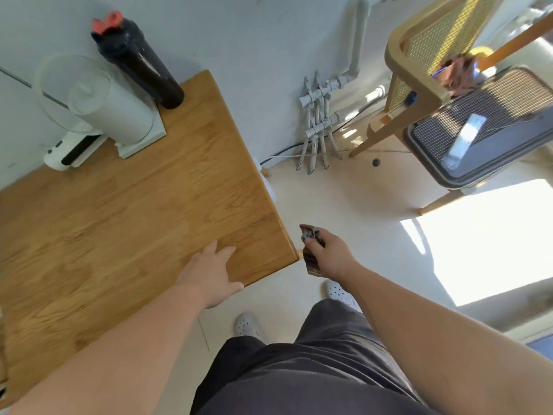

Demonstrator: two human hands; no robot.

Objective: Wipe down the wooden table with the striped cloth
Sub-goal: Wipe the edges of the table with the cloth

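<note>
The wooden table fills the left half of the view, its near right corner just in front of me. My left hand lies flat on that corner, fingers apart, holding nothing. Just off the table's right edge, over the floor, my right hand is closed on the striped cloth. The cloth is bunched, dark with brown and grey stripes, and hangs down from my fist beside the table corner.
At the table's far end by the wall stand a black bottle with a red top, a white kettle-like appliance and a small white device. A wooden cane chair, floor pipes and a ribbed container are to the right.
</note>
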